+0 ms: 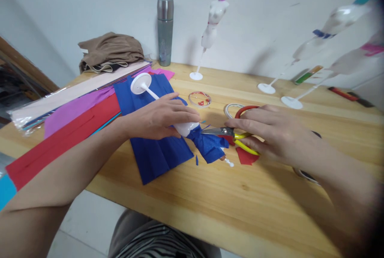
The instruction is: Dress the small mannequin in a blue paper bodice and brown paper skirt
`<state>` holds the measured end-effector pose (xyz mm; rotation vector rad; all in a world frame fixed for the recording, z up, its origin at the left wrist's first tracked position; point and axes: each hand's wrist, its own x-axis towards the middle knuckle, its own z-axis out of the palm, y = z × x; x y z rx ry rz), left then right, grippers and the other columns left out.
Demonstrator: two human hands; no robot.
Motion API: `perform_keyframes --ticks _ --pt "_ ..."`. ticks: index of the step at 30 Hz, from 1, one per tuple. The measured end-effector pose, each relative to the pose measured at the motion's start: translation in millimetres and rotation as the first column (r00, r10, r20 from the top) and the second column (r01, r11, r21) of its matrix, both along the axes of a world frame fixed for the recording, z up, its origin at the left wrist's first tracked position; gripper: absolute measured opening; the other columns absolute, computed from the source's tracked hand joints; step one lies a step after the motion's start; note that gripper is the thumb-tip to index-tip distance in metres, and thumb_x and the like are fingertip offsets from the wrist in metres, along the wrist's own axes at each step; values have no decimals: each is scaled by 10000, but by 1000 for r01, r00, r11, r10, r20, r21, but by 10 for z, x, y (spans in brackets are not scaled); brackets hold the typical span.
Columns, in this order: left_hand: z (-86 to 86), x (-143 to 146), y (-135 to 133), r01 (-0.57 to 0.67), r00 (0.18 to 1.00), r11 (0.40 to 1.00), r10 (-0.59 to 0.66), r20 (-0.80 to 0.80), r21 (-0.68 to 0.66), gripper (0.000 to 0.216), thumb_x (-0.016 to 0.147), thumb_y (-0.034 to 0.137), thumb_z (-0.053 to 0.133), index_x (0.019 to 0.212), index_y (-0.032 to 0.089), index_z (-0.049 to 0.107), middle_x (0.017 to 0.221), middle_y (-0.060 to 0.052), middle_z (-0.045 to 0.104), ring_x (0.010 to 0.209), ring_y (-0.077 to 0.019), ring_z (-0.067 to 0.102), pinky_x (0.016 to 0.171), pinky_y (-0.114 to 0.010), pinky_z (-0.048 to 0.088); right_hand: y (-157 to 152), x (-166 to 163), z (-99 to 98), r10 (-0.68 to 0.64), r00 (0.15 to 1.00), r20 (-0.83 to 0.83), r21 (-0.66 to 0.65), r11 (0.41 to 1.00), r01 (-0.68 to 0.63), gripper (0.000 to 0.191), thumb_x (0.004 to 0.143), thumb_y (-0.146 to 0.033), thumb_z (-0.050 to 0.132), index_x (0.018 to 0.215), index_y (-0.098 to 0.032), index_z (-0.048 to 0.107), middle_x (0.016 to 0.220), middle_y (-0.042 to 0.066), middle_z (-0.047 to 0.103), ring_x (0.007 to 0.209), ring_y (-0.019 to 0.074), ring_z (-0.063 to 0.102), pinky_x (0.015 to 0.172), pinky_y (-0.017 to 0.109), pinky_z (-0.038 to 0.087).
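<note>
My left hand [163,116] is closed around a small white dress form [187,129], which lies tilted with its round base [141,83] toward the back left. Blue crepe paper [210,146] wraps the form's upper part. In my right hand [270,132] is a pair of scissors [225,131] with red and yellow handles. Their blades point left and touch or overlap the blue paper; whether they are parted I cannot tell. Beneath the form lies a larger blue sheet [159,158]. A red paper scrap [246,157] rests below the scissors.
Red crepe paper [69,140] and pink paper [78,108] lie at left, near folded brown cloth [111,50]. A flask [165,34] stands at the back. More dress forms [209,36] stand along the wall. A clear tape roll [200,99] lies mid-table.
</note>
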<state>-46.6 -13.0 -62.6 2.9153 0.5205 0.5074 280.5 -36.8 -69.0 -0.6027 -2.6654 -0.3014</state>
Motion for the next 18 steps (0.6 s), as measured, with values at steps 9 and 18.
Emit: perform_keyframes --ticks 9,18 --pt "-17 9 14 54 997 997 -56 44 60 407 949 214 588 1357 220 583 1302 -118 706 1219 -207 651 1170 -400 320 -59 -49 85 -27 1000 13 -62 998 28 278 922 -156 516 1177 -190 620 990 116 673 909 261 675 745 384 514" --pt "-25 13 3 17 1000 1000 -17 7 17 413 946 227 592 1358 239 585 1317 -113 700 1230 -202 641 1179 -410 307 -69 -97 63 -15 999 28 28 999 14 306 897 -125 514 1189 -167 593 961 111 660 885 250 646 733 374 477"
